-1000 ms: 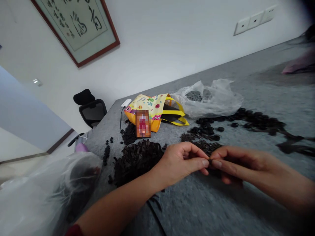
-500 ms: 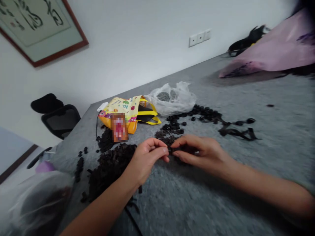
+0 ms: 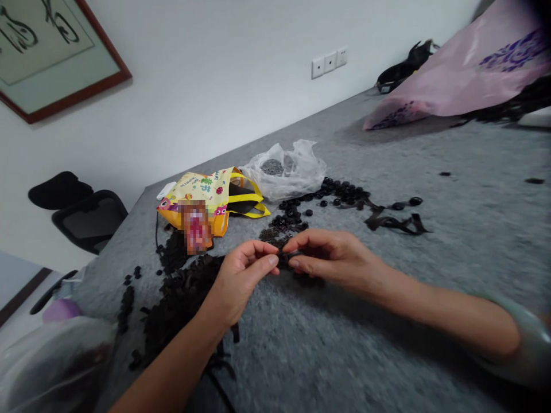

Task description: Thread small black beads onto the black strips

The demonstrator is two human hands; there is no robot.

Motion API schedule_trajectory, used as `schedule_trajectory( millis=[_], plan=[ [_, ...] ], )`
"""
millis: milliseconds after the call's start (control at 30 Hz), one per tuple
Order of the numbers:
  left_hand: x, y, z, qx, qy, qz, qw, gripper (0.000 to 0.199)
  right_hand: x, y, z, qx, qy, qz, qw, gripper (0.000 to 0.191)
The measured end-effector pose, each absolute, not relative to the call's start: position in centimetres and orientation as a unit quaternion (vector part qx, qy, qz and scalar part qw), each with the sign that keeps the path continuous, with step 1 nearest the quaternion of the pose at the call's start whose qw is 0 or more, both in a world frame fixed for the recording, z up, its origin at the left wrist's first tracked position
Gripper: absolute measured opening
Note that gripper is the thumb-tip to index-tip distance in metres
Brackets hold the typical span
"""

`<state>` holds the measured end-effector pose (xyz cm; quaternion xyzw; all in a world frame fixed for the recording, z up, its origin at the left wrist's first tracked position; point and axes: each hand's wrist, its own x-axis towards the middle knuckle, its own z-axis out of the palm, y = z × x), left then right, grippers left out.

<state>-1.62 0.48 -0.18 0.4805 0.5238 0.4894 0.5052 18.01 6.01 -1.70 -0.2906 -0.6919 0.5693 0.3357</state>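
Observation:
My left hand [image 3: 241, 272] and my right hand [image 3: 344, 255] meet over the grey table, fingertips pinched together. Between them is a small black strip-like piece [image 3: 295, 254], mostly covered by the fingers; its exact kind does not show. Just beyond the fingertips lies a scatter of tiny dark bits [image 3: 275, 233]. Behind that, small round black pieces [image 3: 344, 192] spread out in a loose band. Left of my left forearm is a heap of short black strips [image 3: 176, 310].
A yellow printed bag [image 3: 204, 189] lies beside a clear plastic bag [image 3: 297, 178] holding small grey pieces. Black straps [image 3: 398, 222] lie to the right. A pink bag [image 3: 447, 86] stands at the back right, and a translucent bag [image 3: 55, 361] is at lower left.
The whole view has shifted, so the scene sits further left. Both hands stay together at the small black piece, and more of it shows by the right fingers.

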Motion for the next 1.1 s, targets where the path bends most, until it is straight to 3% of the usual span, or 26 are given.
schedule_trajectory(
  millis=[133,467,733,1100],
  plan=[
    [-1.7,0.6,-0.1,0.482,0.522,0.493,0.502,0.016,17.9,6.1,-1.6,-0.297,-0.666,0.600,0.329,0.020],
    [-1.1,0.6,0.6,0.357,0.399,0.569,0.624,0.024,16.9,6.0,-1.9,-0.255,-0.520,0.736,0.349,0.040],
    [-0.8,0.6,0.2,0.334,0.375,0.582,0.640,0.026,16.2,5.5,-2.2,-0.240,-0.448,0.782,0.361,0.036],
    [-1.1,0.3,1.0,0.364,0.392,0.548,0.643,0.025,15.6,4.8,-1.7,-0.171,-0.349,0.876,0.286,0.025]
  ],
)
